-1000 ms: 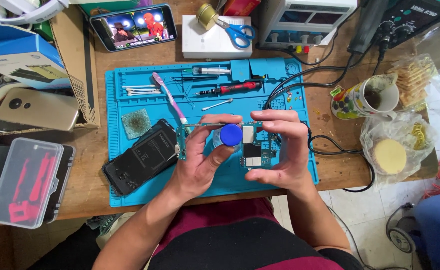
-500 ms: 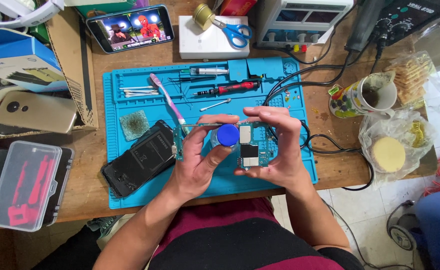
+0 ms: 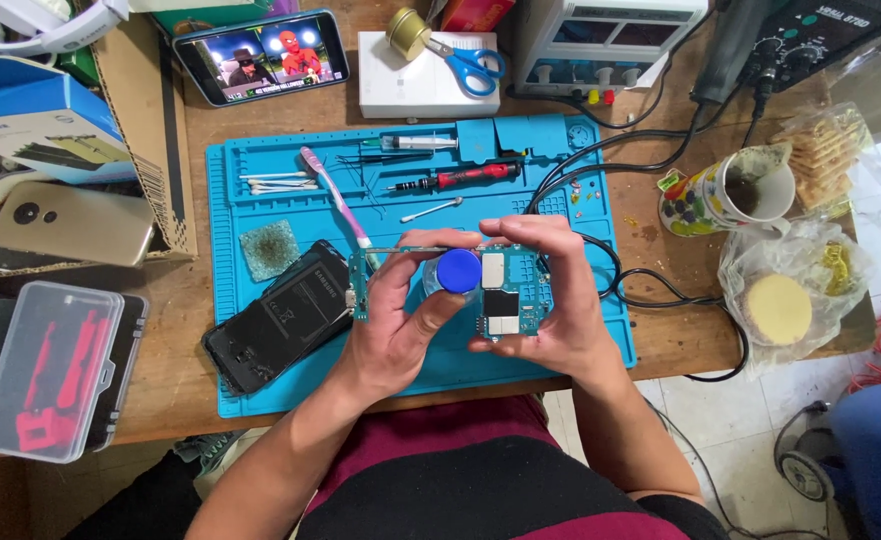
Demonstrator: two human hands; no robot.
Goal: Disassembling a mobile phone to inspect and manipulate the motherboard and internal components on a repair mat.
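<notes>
Both my hands hold a green phone circuit board (image 3: 505, 298) with metal shields just above the blue work mat (image 3: 260, 390). My left hand (image 3: 395, 325) grips the board's left edge, its thumb against a small clear bottle with a blue cap (image 3: 457, 270) held in front of the board. My right hand (image 3: 560, 310) clasps the board's right side, fingers curled over its top edge. A black opened phone body (image 3: 280, 320) lies on the mat just left of my left hand.
On the mat lie a pink toothbrush (image 3: 335, 195), a red-handled screwdriver (image 3: 460, 178), cotton swabs and tweezers. Behind are a phone playing video (image 3: 260, 45), blue scissors (image 3: 465, 62) and a bench power supply (image 3: 610, 40). A mug (image 3: 735, 190) and plastic bags sit right; a clear case (image 3: 50, 365) sits left.
My fingers shift slightly around the board and bottle; nothing is picked up or put down.
</notes>
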